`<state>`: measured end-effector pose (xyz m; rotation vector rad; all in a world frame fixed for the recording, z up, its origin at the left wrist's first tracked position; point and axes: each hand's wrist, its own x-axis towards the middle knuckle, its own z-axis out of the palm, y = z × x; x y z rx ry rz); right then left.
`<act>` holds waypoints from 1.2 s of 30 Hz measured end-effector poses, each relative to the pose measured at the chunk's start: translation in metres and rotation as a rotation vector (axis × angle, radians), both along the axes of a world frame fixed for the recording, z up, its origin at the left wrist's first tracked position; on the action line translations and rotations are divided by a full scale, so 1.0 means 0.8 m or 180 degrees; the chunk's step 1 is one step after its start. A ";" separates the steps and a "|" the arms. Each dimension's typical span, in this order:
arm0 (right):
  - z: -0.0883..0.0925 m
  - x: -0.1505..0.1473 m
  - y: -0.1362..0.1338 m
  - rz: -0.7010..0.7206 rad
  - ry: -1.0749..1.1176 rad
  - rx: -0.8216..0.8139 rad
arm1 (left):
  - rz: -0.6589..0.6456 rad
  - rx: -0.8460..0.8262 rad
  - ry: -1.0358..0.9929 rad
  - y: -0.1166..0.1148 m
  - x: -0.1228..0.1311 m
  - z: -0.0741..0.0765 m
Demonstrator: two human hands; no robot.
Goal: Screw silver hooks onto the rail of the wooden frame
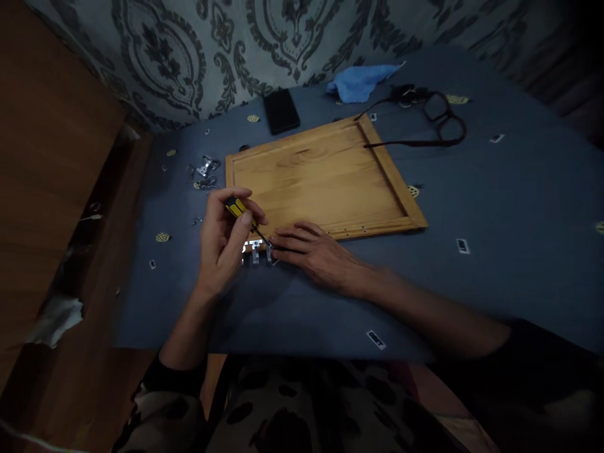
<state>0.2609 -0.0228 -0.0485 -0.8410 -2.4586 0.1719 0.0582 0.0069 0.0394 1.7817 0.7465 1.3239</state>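
Observation:
A screwdriver (236, 207) with a yellow and black handle is gripped in my left hand (221, 233), its shaft slanting down to the right. The tip meets a row of small shiny metal hooks (255, 250) along the near edge of a framed wooden board (306, 176). My right hand (321, 255) rests on that same edge, fingers stretched out and fingertips beside the screwdriver tip and the rightmost hook. Whether those fingertips pinch a small part is hidden. Several small dark holes (355, 231) show in the edge further right.
Loose metal hooks (206, 168) lie in a small pile left of the board. Behind it are a black phone-like slab (281, 111) and a blue cloth (361, 82). Eyeglasses (443, 119) overlap the board's far right corner. A wooden cabinet (51, 157) borders the left side.

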 end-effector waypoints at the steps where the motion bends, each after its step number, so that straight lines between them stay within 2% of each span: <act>1: -0.001 0.000 0.000 0.0001 -0.0003 0.0011 | -0.0079 -0.0122 -0.0210 -0.002 0.005 -0.003; 4: -0.004 0.000 0.000 -0.0003 -0.0042 -0.0001 | -0.0165 -0.0421 -0.0585 -0.009 0.019 -0.011; 7: -0.004 0.001 0.000 0.0024 -0.0022 -0.0035 | -0.0087 -0.0448 -0.0572 -0.009 0.027 -0.016; 10: -0.004 0.001 0.001 0.0098 0.0115 -0.0032 | -0.0435 -0.0318 -0.0485 -0.002 0.030 -0.018; 13: -0.006 -0.001 0.003 0.0113 0.0232 0.0037 | -0.0883 -0.0265 -0.0384 0.005 0.032 -0.014; 19: -0.019 -0.002 0.007 0.0011 0.0224 0.0166 | -0.1188 -0.0145 -0.0118 -0.004 0.036 0.003; 23: -0.027 -0.001 0.009 -0.0058 0.0079 0.0390 | -0.1348 -0.0174 0.0004 -0.010 0.038 0.005; 27: -0.020 -0.003 0.009 -0.0005 0.0097 0.0342 | -0.1273 -0.0202 -0.0045 -0.009 0.034 0.002; 31: -0.009 -0.005 0.005 0.0045 -0.0020 0.0286 | -0.0984 -0.0236 -0.0198 -0.005 0.026 -0.002; 36: -0.001 -0.005 -0.002 -0.0032 -0.0209 0.0146 | -0.0647 -0.0604 -0.0753 0.000 0.024 -0.007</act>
